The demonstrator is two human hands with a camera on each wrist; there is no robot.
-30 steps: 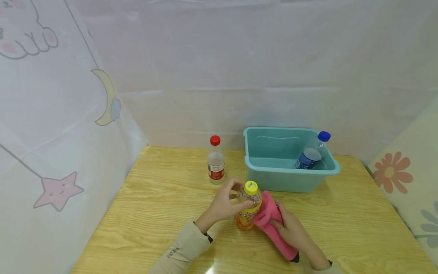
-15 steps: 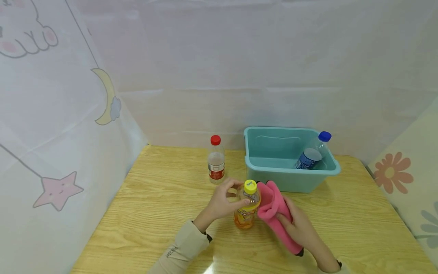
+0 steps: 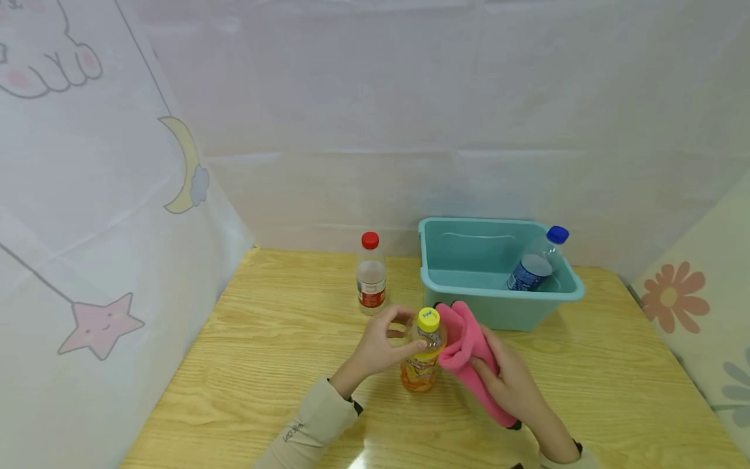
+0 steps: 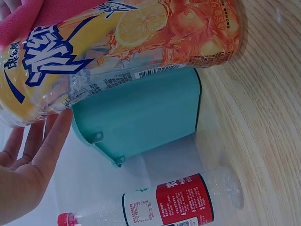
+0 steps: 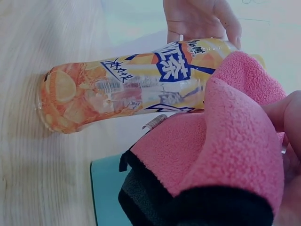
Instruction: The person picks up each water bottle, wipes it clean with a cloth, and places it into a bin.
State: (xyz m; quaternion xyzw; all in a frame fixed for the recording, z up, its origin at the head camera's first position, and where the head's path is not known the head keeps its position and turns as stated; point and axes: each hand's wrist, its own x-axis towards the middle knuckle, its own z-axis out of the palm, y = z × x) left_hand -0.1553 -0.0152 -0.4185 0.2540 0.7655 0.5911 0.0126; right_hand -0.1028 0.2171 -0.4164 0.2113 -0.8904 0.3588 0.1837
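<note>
A clear iced tea bottle (image 3: 418,374) with a yellow cap and an orange-and-yellow label stands upright on the table. My left hand (image 3: 377,346) holds it around the upper part, thumb at the front. In my right hand (image 3: 512,385) is a folded pink cloth (image 3: 465,348) with black edging, held close against the bottle's right side. The right wrist view shows the fuzzy cloth (image 5: 235,141) lying against the bottle's upper label (image 5: 174,66); part of the right hand is hidden behind it. In the left wrist view, the left fingers (image 4: 59,134) touch the bottle near its shoulder.
Behind the left hand stands a red-capped bottle (image 3: 371,290) with a red-and-white label. A teal bin (image 3: 477,306) is at the back of the wooden table (image 3: 275,326), with a blue-capped bottle (image 3: 534,266) leaning inside. White printed sheeting (image 3: 351,117) hangs behind.
My right hand has moved the pink cloth up and a little to the right along the bottle's side. The left hand and the bottle stay nearly where they were.
</note>
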